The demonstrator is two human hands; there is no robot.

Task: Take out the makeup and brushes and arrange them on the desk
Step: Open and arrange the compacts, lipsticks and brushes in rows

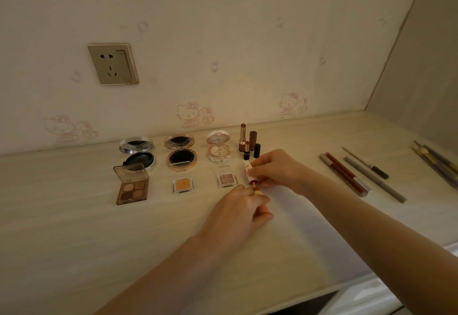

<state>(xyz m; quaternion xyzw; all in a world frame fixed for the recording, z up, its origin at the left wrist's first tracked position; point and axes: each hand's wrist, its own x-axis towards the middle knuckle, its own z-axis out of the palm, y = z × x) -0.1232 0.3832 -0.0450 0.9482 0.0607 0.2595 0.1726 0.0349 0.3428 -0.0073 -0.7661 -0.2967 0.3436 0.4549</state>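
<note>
Head view: lip gloss tube [248, 169] is held low over the desk [74, 228], just near-right of the lipsticks [242, 138]. Right hand [275, 168] pinches the tube, left hand [238, 208] pinches its wand cap [258, 192], with the wand tip just out of the mouth. Looks like it's being opened for display; next both parts need laying down neatly. Count: three open compacts [182, 158], one quad palette [132, 187], two single pans [183, 185], two uncapped lipsticks, four pencils [374, 179] on the right.
</note>
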